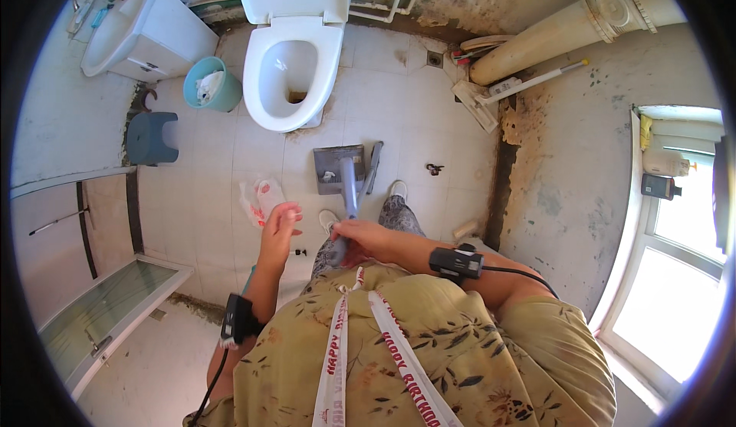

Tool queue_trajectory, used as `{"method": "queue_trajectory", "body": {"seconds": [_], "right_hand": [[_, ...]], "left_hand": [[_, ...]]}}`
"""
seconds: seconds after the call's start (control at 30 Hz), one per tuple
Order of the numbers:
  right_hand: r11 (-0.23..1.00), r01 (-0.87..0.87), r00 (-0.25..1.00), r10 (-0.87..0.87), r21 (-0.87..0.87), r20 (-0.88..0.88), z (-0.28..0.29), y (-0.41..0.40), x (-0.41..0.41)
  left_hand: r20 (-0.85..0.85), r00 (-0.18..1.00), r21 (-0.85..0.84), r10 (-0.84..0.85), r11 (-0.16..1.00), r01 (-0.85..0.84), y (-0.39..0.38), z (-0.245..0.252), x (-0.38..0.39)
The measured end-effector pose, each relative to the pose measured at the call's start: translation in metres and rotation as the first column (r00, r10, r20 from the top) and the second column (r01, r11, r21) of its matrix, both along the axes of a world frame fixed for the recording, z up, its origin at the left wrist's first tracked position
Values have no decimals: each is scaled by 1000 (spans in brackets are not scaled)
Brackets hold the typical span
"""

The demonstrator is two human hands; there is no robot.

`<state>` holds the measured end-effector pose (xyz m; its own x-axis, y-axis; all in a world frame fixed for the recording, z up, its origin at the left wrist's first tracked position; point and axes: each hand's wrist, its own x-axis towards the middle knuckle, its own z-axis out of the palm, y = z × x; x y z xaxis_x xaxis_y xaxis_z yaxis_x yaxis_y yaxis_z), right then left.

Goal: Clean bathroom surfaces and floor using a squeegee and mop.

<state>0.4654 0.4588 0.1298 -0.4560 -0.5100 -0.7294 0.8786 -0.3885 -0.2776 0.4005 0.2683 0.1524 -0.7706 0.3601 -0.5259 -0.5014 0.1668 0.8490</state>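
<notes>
My right hand (363, 238) grips a lilac-grey handle (349, 191) close to my waist. That handle rises from a grey dustpan (336, 169), which rests on the floor with a small white scrap inside. Against the dustpan's right side stands a narrow broom head (374, 167); whether its stick is also in my right hand is hidden. My left hand (282, 224) is raised in the air, fingers loosely curled and apart, holding nothing. Below it on the tiles lies a crumpled white plastic bag (261, 197) with red print.
Ahead stands a white toilet (291, 76), seat down and lid raised. Left of it are a blue-green bin (214, 85) with white waste and a dark stool (152, 138). A long-handled squeegee (526, 86) leans by the right wall. A small dark object (434, 169) lies right of the broom.
</notes>
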Motion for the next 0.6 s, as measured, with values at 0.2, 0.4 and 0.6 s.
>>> {"method": "queue_trajectory", "body": {"seconds": [0.2,0.4,0.6], "right_hand": [[993,14,1000,-13,117,-10,-8,0,32],[969,-69,989,98,238,-110,-19,11,42],[954,243,968,-250,178,16,23,63,66]], "left_hand": [[2,961,-76,-276,958,276,37,-84,-13],[255,884,215,-392,914,344,124,-85,-13],[281,959,243,-30,969,-41,138,-62,-61]]}}
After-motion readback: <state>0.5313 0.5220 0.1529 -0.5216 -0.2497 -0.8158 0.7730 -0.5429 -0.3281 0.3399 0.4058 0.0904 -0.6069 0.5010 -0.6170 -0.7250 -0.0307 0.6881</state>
